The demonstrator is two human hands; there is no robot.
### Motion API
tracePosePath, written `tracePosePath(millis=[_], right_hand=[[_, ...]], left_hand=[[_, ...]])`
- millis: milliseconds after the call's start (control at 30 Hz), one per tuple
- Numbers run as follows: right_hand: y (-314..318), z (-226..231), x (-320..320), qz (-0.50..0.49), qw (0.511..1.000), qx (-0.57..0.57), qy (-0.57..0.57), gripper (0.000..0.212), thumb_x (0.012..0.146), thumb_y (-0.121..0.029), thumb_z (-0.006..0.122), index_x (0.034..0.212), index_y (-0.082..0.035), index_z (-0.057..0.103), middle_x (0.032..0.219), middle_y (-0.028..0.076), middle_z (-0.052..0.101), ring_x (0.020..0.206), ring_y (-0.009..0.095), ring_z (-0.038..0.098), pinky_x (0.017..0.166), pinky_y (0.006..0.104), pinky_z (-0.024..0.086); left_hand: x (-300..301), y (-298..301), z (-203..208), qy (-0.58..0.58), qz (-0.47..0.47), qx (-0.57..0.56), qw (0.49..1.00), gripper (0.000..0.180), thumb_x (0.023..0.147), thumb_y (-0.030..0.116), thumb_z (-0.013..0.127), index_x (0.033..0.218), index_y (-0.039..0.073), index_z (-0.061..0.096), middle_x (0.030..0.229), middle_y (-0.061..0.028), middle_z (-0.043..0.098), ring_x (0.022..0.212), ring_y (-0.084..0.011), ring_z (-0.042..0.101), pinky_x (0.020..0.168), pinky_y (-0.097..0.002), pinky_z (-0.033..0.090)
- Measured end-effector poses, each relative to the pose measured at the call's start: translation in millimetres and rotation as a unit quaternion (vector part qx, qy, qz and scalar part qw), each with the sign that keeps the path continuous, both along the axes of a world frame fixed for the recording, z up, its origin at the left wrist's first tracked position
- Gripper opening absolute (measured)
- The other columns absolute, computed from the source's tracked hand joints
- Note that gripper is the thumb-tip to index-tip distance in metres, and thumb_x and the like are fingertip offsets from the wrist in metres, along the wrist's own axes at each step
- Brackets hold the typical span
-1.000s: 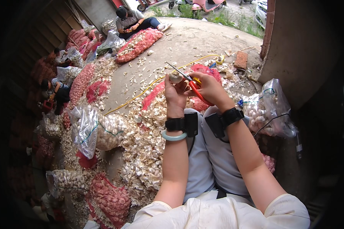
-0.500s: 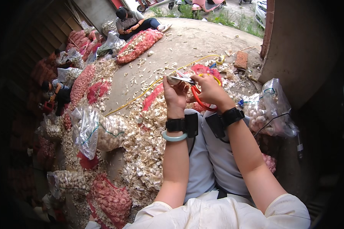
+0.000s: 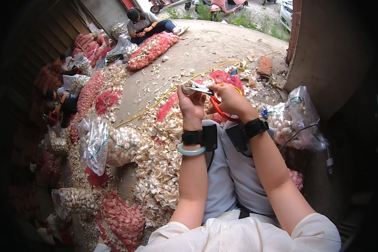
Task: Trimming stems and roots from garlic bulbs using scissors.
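a: where does the garlic bulb lie in relation to your hands?

b: it lies in the fingertips of your left hand, which is the nearer of the two; your right hand is just to the right of it. the bulb is small and partly covered, so you cannot tell its long axis.

a: and the scissors?

b: your right hand grips them by the red and yellow handles. their long axis slants from lower right up to the left, so that the blades reach across to the bulb. the blades appear parted; whether both edges touch it, you cannot tell.

a: how many of each do you count?

b: one bulb in hand, one pair of scissors, two hands, both occupied; two black wrist straps, one per wrist, and one pale green bangle on your left.

a: and around you?

b: one heap of pale peelings left of your legs, one yellow cord and one brick on the floor ahead.
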State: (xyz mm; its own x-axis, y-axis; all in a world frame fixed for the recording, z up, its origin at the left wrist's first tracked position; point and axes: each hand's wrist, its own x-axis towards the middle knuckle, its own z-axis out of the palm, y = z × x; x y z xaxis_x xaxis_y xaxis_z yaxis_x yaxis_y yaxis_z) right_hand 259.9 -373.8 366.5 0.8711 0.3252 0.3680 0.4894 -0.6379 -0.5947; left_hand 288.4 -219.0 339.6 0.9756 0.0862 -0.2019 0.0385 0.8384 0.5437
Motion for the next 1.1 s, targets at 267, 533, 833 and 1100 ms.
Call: tracePosePath(millis=[267,533,833,1100], right_hand=[[0.4,-3.3,2.2,-0.002,1.000,-0.002,0.028,0.072,0.054,-0.032,0.083,0.116,-0.010,0.055,0.100,0.018,0.057,0.096,0.034,0.053,0.081,0.0410,0.043],[3.8,2.8,-3.9,-0.078,0.991,-0.088,0.067,0.071,0.057,-0.029,0.081,0.122,-0.024,0.053,0.113,0.010,0.052,0.114,0.029,0.044,0.091,0.0474,0.034],[1.6,1.6,-3.6,-0.076,0.991,-0.088,0.058,0.048,0.074,-0.013,0.062,0.119,-0.028,0.054,0.113,0.014,0.049,0.116,0.033,0.041,0.089,0.0576,0.034],[-1.7,-6.0,2.7,-0.060,0.996,-0.030,0.054,0.043,0.072,-0.013,0.063,0.114,-0.019,0.059,0.102,0.016,0.059,0.102,0.032,0.054,0.080,0.0488,0.043]], left_hand=[[1.1,2.0,-2.0,-0.004,-0.010,-0.007,1.000,0.044,0.086,0.053,0.044,0.087,0.011,0.056,0.070,-0.0035,0.059,0.064,-0.0173,0.057,0.061,-0.0346,0.044],[0.5,2.5,-3.3,0.000,-0.014,0.000,1.000,0.045,0.086,0.053,0.042,0.091,0.010,0.055,0.075,-0.0056,0.060,0.065,-0.0195,0.057,0.061,-0.0352,0.045],[4.5,5.2,-3.2,0.038,-0.006,-0.011,0.999,0.046,0.086,0.052,0.043,0.088,0.008,0.057,0.069,-0.0071,0.059,0.060,-0.0218,0.056,0.058,-0.0365,0.046],[4.7,4.0,-5.9,0.048,-0.004,-0.023,0.999,0.048,0.087,0.052,0.041,0.082,0.007,0.058,0.063,-0.0074,0.057,0.057,-0.0231,0.054,0.058,-0.0373,0.045]])
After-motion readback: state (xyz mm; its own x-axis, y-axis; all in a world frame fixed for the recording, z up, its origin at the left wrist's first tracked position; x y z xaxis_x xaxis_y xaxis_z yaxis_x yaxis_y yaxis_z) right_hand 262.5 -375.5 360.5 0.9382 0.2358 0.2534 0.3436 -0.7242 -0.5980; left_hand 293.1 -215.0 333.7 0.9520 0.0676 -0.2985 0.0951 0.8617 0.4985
